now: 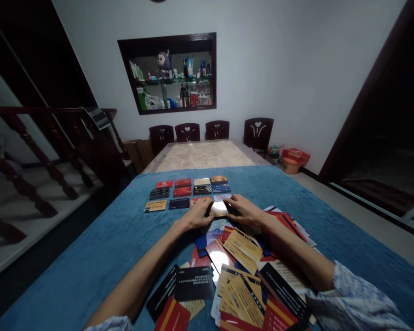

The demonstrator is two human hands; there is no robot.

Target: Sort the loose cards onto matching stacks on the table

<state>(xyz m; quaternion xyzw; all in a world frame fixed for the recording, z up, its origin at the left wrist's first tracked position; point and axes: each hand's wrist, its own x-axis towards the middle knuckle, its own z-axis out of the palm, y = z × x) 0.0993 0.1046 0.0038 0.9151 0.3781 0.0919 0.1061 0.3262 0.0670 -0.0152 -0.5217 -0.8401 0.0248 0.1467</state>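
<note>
My left hand and my right hand meet over a pale glossy card on the blue cloth. Each hand pinches one end of that card with curled fingers. Just beyond the hands, several cards lie in neat rows, red, dark and gold ones side by side. Between my forearms and close to me spreads a loose heap of cards in black, gold, red and blue, overlapping one another.
Past the blue cloth runs a bare marble tabletop with dark wooden chairs along the far wall. A wall niche holds bottles and a plush toy. A wooden stair railing stands left; a red basin sits on the floor.
</note>
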